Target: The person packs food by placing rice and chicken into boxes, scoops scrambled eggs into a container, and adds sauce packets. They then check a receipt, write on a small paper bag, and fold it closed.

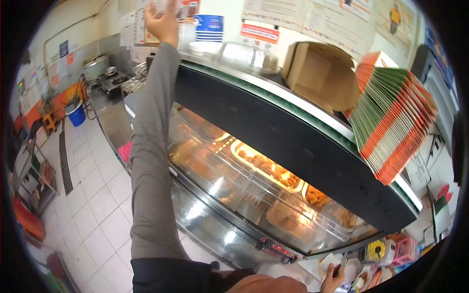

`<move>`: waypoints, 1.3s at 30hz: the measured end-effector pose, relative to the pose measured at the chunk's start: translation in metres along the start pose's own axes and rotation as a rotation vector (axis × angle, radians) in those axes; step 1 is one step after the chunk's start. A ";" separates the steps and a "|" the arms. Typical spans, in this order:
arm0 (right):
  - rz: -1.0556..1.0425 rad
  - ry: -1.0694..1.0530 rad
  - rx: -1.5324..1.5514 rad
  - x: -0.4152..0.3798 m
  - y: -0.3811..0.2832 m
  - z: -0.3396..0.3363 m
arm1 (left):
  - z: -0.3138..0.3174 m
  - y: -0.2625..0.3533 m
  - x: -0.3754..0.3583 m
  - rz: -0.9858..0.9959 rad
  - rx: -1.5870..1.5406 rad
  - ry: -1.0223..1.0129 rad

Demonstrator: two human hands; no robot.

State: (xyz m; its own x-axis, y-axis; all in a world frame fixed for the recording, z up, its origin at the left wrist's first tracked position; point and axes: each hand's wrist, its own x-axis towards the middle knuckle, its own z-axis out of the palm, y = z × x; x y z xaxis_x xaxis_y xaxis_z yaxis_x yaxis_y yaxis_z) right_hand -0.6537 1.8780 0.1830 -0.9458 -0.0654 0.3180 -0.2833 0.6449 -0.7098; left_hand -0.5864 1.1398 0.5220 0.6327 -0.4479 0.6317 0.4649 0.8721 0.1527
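Note:
My left arm, in a grey sleeve, stretches up over the warming cabinet. At the top edge of the view, my left hand (pixel 163 24) has its fingers bent around something pale and see-through, cut off by the frame. Behind that hand are stacked clear containers (pixel 186 36) and a blue-and-white stack (pixel 209 28). Low on the right, my right hand (pixel 332 279) is closed on a small dark object (pixel 336 271) whose kind I cannot make out. A white item (pixel 330 261) lies just beyond it, at the cabinet's lower right corner.
The glass-fronted warming cabinet (pixel 273 129) holds trays of fried food (pixel 267 167) under lights. On its top stand an open cardboard box (pixel 320 73), a stack of folded orange-and-green cartons (pixel 391 119) and clear lids (pixel 249 56). Leftward are a tiled floor (pixel 105 215), stove (pixel 115 80) and blue bucket (pixel 75 115).

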 end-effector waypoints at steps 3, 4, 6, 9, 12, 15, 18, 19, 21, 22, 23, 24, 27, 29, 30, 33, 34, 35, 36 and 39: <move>0.084 0.028 0.064 -0.003 0.025 -0.009 | -0.012 0.011 -0.009 -0.322 -0.289 -0.112; 0.040 0.031 0.110 -0.003 0.040 -0.010 | -0.011 0.035 -0.021 -0.345 -0.426 -0.168; -0.025 0.067 0.171 -0.004 0.058 -0.014 | -0.007 0.088 -0.051 -0.356 -0.556 -0.247; -0.038 0.060 0.128 -0.011 0.076 -0.037 | 0.002 0.129 -0.085 -0.315 -0.526 -0.273; 0.033 0.050 0.085 -0.023 0.085 -0.077 | 0.014 0.160 -0.106 -0.239 -0.453 -0.095; 0.053 0.013 0.072 -0.033 0.135 -0.120 | -0.021 0.170 -0.118 -0.234 -0.380 0.002; 0.110 -0.042 0.052 -0.044 0.191 -0.157 | -0.064 0.199 -0.153 -0.232 -0.231 0.135; 0.140 -0.048 0.045 -0.041 0.201 -0.166 | -0.072 0.199 -0.153 -0.231 -0.188 0.171; 0.227 -0.052 0.040 -0.046 0.214 -0.181 | -0.077 0.194 -0.144 -0.283 -0.156 0.244; 0.211 0.082 0.116 -0.046 0.216 -0.172 | -0.079 0.187 -0.136 -0.279 -0.109 0.258; 0.156 -0.035 0.127 -0.044 0.218 -0.182 | -0.085 0.179 -0.132 -0.277 -0.054 0.279; 0.173 -0.020 0.156 -0.046 0.216 -0.180 | -0.081 0.181 -0.129 -0.255 -0.039 0.276; 0.179 0.006 0.202 -0.050 0.218 -0.153 | -0.082 0.152 -0.095 -0.159 0.127 0.247; 0.175 -0.039 0.152 -0.050 0.214 -0.136 | -0.075 0.147 -0.074 -0.159 0.084 0.170; 0.157 -0.021 0.161 -0.050 0.209 -0.123 | -0.078 0.127 -0.054 -0.137 0.089 0.121; 0.118 -0.021 0.184 -0.046 0.186 -0.095 | -0.076 0.075 -0.008 -0.055 0.176 0.011; 0.110 -0.041 0.161 -0.043 0.192 -0.086 | -0.069 0.073 -0.003 -0.053 0.227 -0.018; 0.104 -0.064 0.138 -0.042 0.196 -0.076 | -0.064 0.070 0.001 -0.052 0.281 -0.049; 0.106 -0.055 0.154 -0.042 0.192 -0.064 | -0.063 0.053 0.010 -0.079 0.350 -0.106; 0.148 -0.067 0.135 -0.046 0.155 -0.043 | -0.052 0.015 0.027 -0.152 0.513 -0.273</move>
State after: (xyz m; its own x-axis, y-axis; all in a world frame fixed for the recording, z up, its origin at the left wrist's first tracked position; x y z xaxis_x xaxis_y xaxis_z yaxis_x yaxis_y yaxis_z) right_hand -0.6472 2.0134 0.0853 -0.9859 -0.0305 0.1645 -0.1545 0.5433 -0.8252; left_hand -0.5306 1.1307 0.5017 0.3691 -0.5675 0.7360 0.1362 0.8164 0.5612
